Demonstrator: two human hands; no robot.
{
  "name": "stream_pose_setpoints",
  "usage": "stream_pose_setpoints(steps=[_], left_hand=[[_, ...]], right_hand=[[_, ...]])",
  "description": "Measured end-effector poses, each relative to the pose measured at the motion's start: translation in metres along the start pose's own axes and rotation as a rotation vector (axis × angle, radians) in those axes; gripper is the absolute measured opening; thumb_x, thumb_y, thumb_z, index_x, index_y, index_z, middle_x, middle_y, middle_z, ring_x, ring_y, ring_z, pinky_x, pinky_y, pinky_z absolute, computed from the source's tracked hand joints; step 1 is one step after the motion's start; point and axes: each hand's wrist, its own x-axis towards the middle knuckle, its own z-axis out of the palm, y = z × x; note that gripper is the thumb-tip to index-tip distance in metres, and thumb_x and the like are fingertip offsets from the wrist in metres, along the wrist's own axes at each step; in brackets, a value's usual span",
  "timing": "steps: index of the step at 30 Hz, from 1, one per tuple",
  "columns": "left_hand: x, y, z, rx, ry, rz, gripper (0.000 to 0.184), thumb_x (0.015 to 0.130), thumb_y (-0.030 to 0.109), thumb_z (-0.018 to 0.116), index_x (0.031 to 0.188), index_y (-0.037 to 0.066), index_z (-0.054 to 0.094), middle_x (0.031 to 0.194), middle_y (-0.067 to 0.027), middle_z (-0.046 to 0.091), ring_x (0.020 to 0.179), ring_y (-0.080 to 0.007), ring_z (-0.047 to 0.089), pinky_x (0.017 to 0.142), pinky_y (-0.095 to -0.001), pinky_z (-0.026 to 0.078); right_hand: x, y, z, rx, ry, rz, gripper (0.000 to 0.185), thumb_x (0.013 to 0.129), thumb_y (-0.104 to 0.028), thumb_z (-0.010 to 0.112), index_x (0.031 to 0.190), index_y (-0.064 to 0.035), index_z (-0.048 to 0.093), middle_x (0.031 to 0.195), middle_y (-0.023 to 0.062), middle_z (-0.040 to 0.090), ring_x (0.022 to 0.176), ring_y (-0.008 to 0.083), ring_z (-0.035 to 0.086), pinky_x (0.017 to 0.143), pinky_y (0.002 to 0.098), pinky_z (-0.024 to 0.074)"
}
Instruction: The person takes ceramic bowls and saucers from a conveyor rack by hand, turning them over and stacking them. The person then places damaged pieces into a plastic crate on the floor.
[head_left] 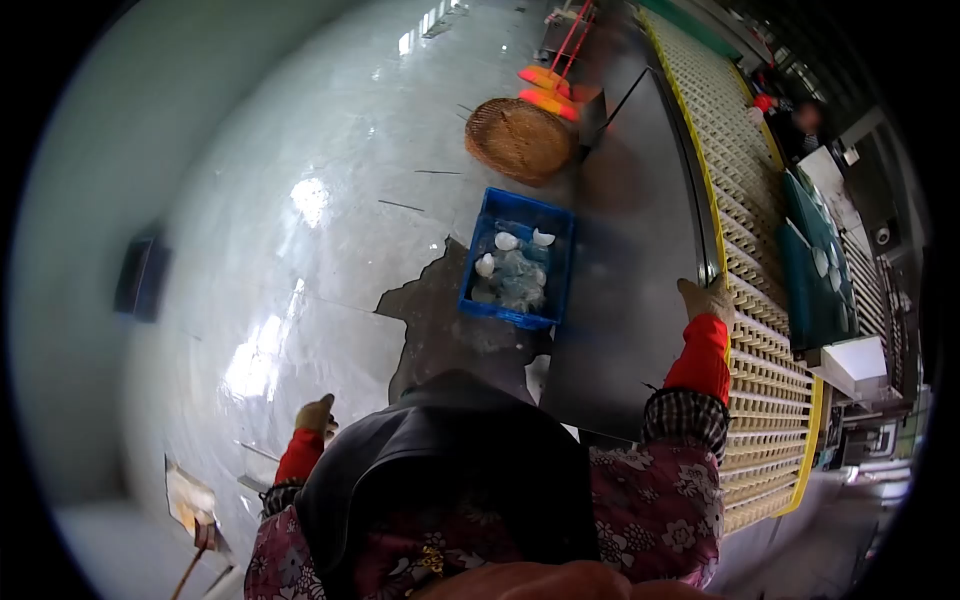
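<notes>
My right hand, in a tan glove, is at the yellow-edged border of the roller conveyor. Its thumb stands apart from the fingers, and nothing shows in its grasp. Out to the left, my left hand hangs over the floor, also gloved, its fingers loosely apart and nothing visible in them. Between the two, a blue plastic crate rests on the floor, holding white shell-like pieces and a translucent mass that I cannot make out.
Beyond the crate lies a round wicker basket, near orange brooms with red handles. A dark metal panel runs along the conveyor. Across it is a co-worker near a green tray. The floor looks wet.
</notes>
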Motion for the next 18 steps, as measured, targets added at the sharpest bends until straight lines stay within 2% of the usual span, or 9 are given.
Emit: stream_pose_setpoints(steps=[2,3,5,7,8,10,11,15,18], left_hand=[[0.022,0.021,-0.103,-0.079,0.048,-0.106,0.058,0.104,0.057,0.064,0.112,0.001,0.072,0.102,-0.0163,0.076,0.090,-0.0308,0.080,0.075,-0.0493,0.061],[0.025,0.040,-0.162,-0.121,0.076,-0.158,0.057,0.104,0.055,0.064,0.110,-0.001,0.071,0.097,-0.0147,0.075,0.087,-0.0296,0.079,0.070,-0.0470,0.062],[0.075,0.113,-0.151,-0.201,0.074,-0.174,0.058,0.103,0.056,0.065,0.112,-0.001,0.071,0.098,-0.0152,0.075,0.085,-0.0301,0.078,0.071,-0.0483,0.062],[0.110,0.114,-0.142,-0.118,0.007,-0.017,0.057,0.102,0.055,0.067,0.114,0.000,0.070,0.096,-0.0166,0.076,0.087,-0.0325,0.079,0.071,-0.0514,0.061],[0.104,0.097,-0.129,-0.133,-0.025,-0.020,0.055,0.101,0.054,0.069,0.115,0.001,0.069,0.096,-0.0179,0.077,0.087,-0.0342,0.079,0.071,-0.0522,0.060],[0.116,0.056,-0.117,0.555,0.006,0.496,0.044,0.099,0.045,0.071,0.124,0.009,0.068,0.103,-0.0262,0.079,0.096,-0.0429,0.079,0.080,-0.0555,0.061],[0.117,0.046,-0.112,0.756,0.055,0.666,0.045,0.099,0.046,0.071,0.124,0.009,0.069,0.104,-0.0262,0.079,0.096,-0.0430,0.079,0.080,-0.0555,0.061],[0.111,0.045,-0.128,0.427,-0.097,0.191,0.047,0.100,0.048,0.069,0.125,0.009,0.070,0.106,-0.0264,0.080,0.098,-0.0433,0.079,0.081,-0.0557,0.062],[0.103,0.045,-0.154,0.431,-0.113,0.109,0.048,0.101,0.050,0.068,0.125,0.008,0.071,0.107,-0.0265,0.080,0.099,-0.0435,0.079,0.082,-0.0559,0.062]], right_hand=[[-0.017,0.016,0.000,-0.009,0.065,0.033,0.107,0.084,-0.053,0.086,0.171,-0.0084,0.044,0.161,0.0261,0.062,0.147,0.0427,0.062,0.122,0.0483,0.0510],[-0.028,-0.041,0.050,0.152,-0.054,0.034,0.106,0.083,-0.053,0.086,0.170,-0.0077,0.045,0.160,0.0263,0.062,0.146,0.0429,0.063,0.122,0.0485,0.0513],[0.003,-0.035,0.037,0.233,-0.013,0.014,0.105,0.083,-0.053,0.086,0.168,-0.0063,0.047,0.159,0.0267,0.063,0.144,0.0434,0.064,0.121,0.0487,0.0518],[0.009,-0.030,0.033,0.198,-0.004,0.024,0.104,0.083,-0.053,0.087,0.166,-0.0050,0.048,0.157,0.0270,0.064,0.142,0.0437,0.065,0.120,0.0487,0.0523],[0.002,-0.026,0.037,0.143,-0.027,0.031,0.104,0.082,-0.054,0.087,0.166,-0.0043,0.049,0.156,0.0272,0.065,0.141,0.0438,0.065,0.119,0.0486,0.0526],[-0.006,-0.022,0.044,0.044,0.021,0.042,0.104,0.082,-0.054,0.088,0.164,-0.0035,0.050,0.154,0.0274,0.066,0.140,0.0440,0.066,0.118,0.0486,0.0531],[-0.007,-0.021,0.047,0.001,0.049,0.044,0.104,0.081,-0.054,0.088,0.164,-0.0031,0.051,0.153,0.0276,0.067,0.139,0.0442,0.067,0.118,0.0486,0.0533],[-0.010,-0.028,0.040,-0.011,0.065,-0.002,0.094,0.080,-0.054,0.089,0.153,-0.0027,0.059,0.139,0.0268,0.074,0.130,0.0440,0.072,0.111,0.0512,0.0579],[-0.008,-0.040,0.055,-0.065,0.049,0.059,0.089,0.081,-0.053,0.089,0.149,-0.0034,0.062,0.134,0.0259,0.076,0.126,0.0435,0.075,0.109,0.0517,0.0595]])
